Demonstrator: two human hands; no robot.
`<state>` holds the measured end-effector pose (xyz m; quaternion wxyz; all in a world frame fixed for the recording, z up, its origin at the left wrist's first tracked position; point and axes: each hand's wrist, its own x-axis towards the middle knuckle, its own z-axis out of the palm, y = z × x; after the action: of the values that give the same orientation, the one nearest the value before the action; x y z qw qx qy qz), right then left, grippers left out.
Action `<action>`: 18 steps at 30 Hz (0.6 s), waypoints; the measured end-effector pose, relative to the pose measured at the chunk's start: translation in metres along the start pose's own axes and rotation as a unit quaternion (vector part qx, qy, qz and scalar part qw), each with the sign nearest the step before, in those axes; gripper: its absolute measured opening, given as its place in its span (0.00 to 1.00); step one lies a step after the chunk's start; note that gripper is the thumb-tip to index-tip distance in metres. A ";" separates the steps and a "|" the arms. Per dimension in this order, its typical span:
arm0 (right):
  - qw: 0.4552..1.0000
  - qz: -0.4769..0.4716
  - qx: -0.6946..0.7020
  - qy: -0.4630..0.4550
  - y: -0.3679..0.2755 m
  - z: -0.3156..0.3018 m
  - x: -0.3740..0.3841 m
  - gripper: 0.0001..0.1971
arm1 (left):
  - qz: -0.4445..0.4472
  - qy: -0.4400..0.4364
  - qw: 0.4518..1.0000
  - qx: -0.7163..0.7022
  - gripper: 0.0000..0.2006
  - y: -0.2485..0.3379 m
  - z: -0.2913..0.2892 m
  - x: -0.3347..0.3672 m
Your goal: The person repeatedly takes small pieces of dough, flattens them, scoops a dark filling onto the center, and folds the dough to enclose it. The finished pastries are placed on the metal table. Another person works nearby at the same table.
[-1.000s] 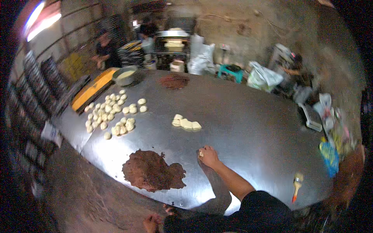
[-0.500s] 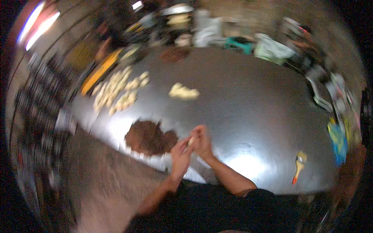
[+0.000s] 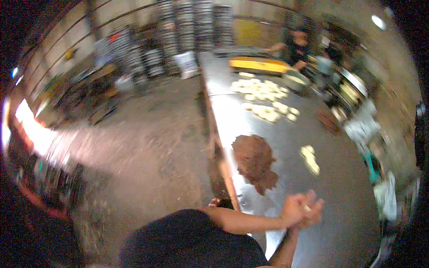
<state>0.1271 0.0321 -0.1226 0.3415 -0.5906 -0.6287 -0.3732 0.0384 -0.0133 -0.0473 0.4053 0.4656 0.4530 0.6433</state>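
My left hand point(image 3: 292, 211) and my right hand point(image 3: 316, 210) meet above the near part of the metal table point(image 3: 344, 201). A small pale piece of dough point(image 3: 306, 208) shows between them, pinched by the fingers and mostly hidden. Blur softens the fingertips. Left of my hands, by the table's edge, a lumpy brown mass of paste or filling point(image 3: 254, 161) lies spread out. Beyond my hands rests a short row of pale dough pieces point(image 3: 310, 160). Farther off, many more dough pieces point(image 3: 261, 91) lie in a cluster.
A yellow bar-like object point(image 3: 259, 64) and a round bowl point(image 3: 295, 80) stand at the table's far end, near a co-worker point(image 3: 298, 49). Bags point(image 3: 362, 125) and a green item point(image 3: 371, 165) line the right side. Tall stacks of trays point(image 3: 185, 27) rise behind. Concrete floor point(image 3: 152, 143) spreads left.
The view has swung left, so the table now sits on the right and floor and tray stacks show. Both hands stay together around the dough piece. The brush is out of sight.
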 end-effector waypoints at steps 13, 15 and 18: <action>0.120 0.544 0.731 -0.396 -0.082 -0.045 -0.027 0.16 | -0.444 -0.073 0.873 -0.186 0.37 -0.051 -0.188 -0.005; 0.063 0.515 0.744 -0.422 -0.070 -0.022 -0.041 0.17 | -0.389 -0.006 0.920 -0.043 0.31 -0.062 -0.234 -0.019; 0.290 0.428 0.723 -0.458 -0.049 0.025 -0.047 0.15 | -0.408 0.118 0.903 -0.064 0.28 -0.065 -0.295 -0.046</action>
<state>0.0815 0.0295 -0.1790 0.3981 -0.3643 -0.3556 0.7631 -0.2292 -0.1001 -0.1659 0.6049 0.1342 0.6057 0.4992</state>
